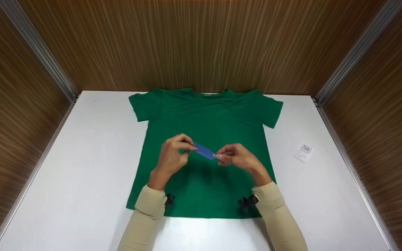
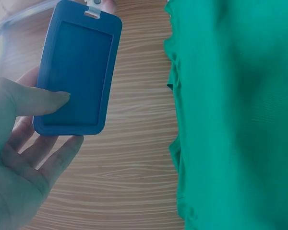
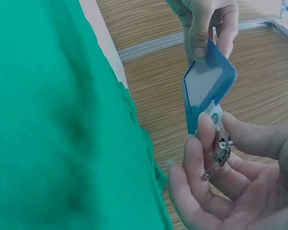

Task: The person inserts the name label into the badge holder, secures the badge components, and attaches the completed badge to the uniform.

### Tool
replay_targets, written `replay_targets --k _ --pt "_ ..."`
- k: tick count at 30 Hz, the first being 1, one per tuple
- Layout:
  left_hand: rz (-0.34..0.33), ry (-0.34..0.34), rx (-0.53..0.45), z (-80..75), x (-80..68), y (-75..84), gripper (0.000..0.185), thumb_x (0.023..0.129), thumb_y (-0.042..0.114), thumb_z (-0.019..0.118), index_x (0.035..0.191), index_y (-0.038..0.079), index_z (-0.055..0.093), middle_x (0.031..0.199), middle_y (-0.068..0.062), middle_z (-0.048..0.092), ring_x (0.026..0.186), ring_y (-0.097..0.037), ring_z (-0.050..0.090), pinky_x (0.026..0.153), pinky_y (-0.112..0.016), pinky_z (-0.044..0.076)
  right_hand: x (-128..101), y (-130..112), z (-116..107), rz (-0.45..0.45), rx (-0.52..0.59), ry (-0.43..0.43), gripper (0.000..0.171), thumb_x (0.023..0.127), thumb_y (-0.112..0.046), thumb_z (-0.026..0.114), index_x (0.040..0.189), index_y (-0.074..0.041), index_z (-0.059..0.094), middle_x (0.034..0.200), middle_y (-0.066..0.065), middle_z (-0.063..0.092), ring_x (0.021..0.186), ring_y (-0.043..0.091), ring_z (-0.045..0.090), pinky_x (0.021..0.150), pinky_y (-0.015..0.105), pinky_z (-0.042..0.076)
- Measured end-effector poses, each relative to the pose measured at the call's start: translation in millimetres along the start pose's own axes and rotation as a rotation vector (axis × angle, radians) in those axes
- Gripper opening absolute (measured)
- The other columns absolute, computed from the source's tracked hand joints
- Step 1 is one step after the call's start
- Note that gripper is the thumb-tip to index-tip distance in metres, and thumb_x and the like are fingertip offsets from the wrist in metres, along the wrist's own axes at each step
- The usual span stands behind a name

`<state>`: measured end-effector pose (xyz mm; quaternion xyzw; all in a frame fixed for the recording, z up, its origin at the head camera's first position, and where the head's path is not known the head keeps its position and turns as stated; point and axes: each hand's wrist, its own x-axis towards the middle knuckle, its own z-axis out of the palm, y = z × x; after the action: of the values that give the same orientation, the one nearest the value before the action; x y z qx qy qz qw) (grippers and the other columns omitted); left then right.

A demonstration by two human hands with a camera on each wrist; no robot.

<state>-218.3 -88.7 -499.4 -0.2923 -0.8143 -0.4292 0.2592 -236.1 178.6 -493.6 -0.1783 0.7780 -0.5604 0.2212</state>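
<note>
Both hands met above the middle of the green T-shirt (image 1: 204,139): the left hand (image 1: 173,157) pinched the far end of a blue badge holder (image 1: 203,151) between thumb and fingers, while the right hand (image 1: 237,158) gripped its metal clip (image 3: 219,152). It looked like the clip was being worked (opened, I would guess), and the next move would call for a steady squeeze. A flat, rigid blue frame, the holder hung just over the shirt between the hands.

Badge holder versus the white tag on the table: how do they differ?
The badge holder is blue; the tag is white with print. The holder is held above the shirt, left hand at one end, right hand at its metal clip; the tag lies untouched on the table. Both are flat rectangles.
</note>
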Motion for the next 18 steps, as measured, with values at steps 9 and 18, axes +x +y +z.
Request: replay_targets --k 9,18 --pt "-0.094 -0.076 -0.002 -1.9 -1.6 2.7 0.021 0.087 -0.012 0.071 0.087 0.005 0.083 0.097 -0.011 0.073 0.093 -0.026 0.071 0.087 -0.043 0.060 -2.3 -0.8 -3.7 0.005 0.006 0.009 0.026 0.103 -0.012 0.063 0.109 0.012 0.067 0.090 0.007 0.073 0.085 0.023 0.071 0.082 0.029 0.061" --pt "-0.153 -0.138 0.023 -0.5 -2.3 1.5 0.024 0.086 -0.013 0.070 0.093 0.006 0.082 0.098 -0.010 0.075 0.092 -0.025 0.072 0.088 -0.042 0.060 -5.4 -6.5 -7.0 0.004 0.007 0.000 0.030 0.105 -0.011 0.060 0.115 0.016 0.069 0.087 0.001 0.074 0.081 0.011 0.071 0.084 0.032 0.062"
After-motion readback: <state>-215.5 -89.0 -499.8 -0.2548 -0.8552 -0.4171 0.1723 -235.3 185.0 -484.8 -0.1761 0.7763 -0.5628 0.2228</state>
